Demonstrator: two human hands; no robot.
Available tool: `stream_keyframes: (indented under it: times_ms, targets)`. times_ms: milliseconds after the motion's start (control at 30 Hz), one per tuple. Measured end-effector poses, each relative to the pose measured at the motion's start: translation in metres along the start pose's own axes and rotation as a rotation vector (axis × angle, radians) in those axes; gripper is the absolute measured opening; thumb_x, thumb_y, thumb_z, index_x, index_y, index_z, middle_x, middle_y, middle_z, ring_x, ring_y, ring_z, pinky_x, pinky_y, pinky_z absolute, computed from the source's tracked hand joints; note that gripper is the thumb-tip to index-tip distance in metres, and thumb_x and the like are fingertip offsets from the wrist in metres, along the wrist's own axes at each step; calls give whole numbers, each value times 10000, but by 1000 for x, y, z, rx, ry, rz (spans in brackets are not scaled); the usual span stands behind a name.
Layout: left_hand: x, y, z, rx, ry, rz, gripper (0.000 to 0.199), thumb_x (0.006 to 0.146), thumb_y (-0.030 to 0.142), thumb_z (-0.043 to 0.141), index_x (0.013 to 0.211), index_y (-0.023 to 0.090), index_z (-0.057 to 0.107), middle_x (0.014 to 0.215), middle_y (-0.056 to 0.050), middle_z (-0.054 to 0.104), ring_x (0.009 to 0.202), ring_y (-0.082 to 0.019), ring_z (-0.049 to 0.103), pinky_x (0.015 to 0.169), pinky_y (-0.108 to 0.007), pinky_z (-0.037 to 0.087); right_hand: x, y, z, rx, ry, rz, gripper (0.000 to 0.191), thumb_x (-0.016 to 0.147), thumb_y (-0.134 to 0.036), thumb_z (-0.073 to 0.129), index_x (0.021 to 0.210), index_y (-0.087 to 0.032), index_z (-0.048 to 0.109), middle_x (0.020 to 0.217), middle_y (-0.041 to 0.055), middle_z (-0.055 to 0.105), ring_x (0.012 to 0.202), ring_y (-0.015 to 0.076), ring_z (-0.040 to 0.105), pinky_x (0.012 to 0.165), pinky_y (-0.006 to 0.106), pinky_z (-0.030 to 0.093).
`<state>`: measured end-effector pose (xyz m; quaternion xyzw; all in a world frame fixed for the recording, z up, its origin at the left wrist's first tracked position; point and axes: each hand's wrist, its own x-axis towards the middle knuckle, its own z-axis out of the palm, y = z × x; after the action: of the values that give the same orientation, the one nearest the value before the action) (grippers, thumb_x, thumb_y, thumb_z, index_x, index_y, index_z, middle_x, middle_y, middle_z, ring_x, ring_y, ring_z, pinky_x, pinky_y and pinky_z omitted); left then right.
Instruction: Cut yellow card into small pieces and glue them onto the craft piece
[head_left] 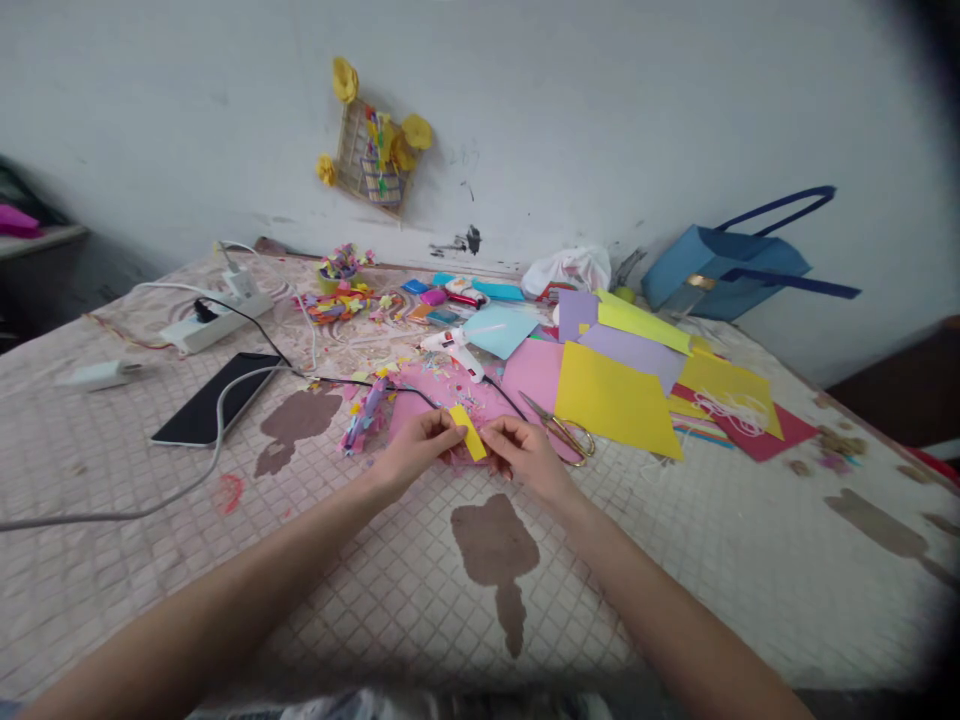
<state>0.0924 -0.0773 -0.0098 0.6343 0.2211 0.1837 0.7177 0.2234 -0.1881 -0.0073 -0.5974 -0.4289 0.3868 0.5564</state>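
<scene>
A small yellow paper strip [469, 433] is held up over the pink sheet at the middle of the table. My left hand [417, 446] pinches its left edge between thumb and fingers. On the other side, the closed fingertips of my right hand [528, 456] meet the strip's lower right edge. Just beyond my hands a white glue gun [454, 345] lies on the paper scraps. Gold-handled scissors [559, 425] rest close to my right hand. Left of my left hand is a bunch of purple and pink paper pieces [366, 415].
Coloured paper sheets [619, 395] spread over the right side. A phone [217, 400], a power strip [217, 322] and trailing cables [220, 425] occupy the left. Paper flowers [345, 262] stand at the back, and a blue bag [724, 270] sits at the back right.
</scene>
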Motion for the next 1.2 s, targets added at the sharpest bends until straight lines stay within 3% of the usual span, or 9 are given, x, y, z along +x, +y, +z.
stream_keyframes:
  times_ms: [167,300,433,533,633,733,867,1100,1200]
  targets:
    - [2,-3,-2,-37,-17,-22,258,709,366,623,712,133,511,628,2,573,531,-72,498,520,-200,383,0,-2,-6,-20,-47,38,288,793,-446,504,708,-172,534,546,-26,528,389,65,449,317,172,265]
    - [2,-4,-1,-54,-12,-4,266,687,365,645,706,136,512,614,11,567,529,-74,503,529,-205,388,-3,2,1,-49,-106,37,262,730,-404,593,648,-175,496,521,-56,486,391,55,426,366,178,325]
    - [1,-3,-1,-22,-45,-5,273,687,372,645,729,129,527,626,7,573,532,-72,499,516,-197,376,-3,0,3,-98,-106,31,260,754,-410,555,665,-176,486,553,-46,507,394,60,436,378,186,343]
    - [1,-2,-1,-28,-23,-40,287,686,390,639,727,129,526,643,0,585,522,-66,491,506,-191,366,-2,-7,-15,-272,-67,-27,249,779,-421,511,724,-179,530,600,-31,529,447,85,478,413,202,360]
    - [2,-3,-2,-60,21,-62,294,673,394,649,715,135,516,646,0,590,522,-65,495,507,-186,364,0,-11,-53,-648,180,-94,213,779,-389,512,709,-188,524,607,-23,544,531,117,506,516,233,379]
    - [3,-4,-3,-98,21,-59,288,664,384,659,713,138,517,639,11,580,526,-67,500,519,-189,371,0,-7,-91,-1008,237,61,193,708,-369,586,691,-197,501,634,-15,564,594,135,514,538,230,342]
    - [2,-4,-4,-113,-4,-55,262,685,373,646,730,137,541,661,9,584,561,-70,513,537,-187,371,-1,5,-114,-1060,229,135,253,639,-394,640,640,-198,480,597,-10,554,549,139,485,494,228,285]
    - [3,-5,-4,-184,-15,-87,248,674,343,667,753,135,556,705,-2,591,608,-74,525,578,-196,387,-3,12,-120,-1012,254,146,281,695,-422,584,589,-194,457,561,5,529,517,138,447,481,240,242]
    - [7,-3,-4,-181,-20,-61,229,694,332,651,730,135,541,678,3,579,605,-69,518,566,-186,373,-5,8,-120,-918,247,101,239,756,-402,512,657,-190,464,579,5,531,524,137,459,489,242,276]
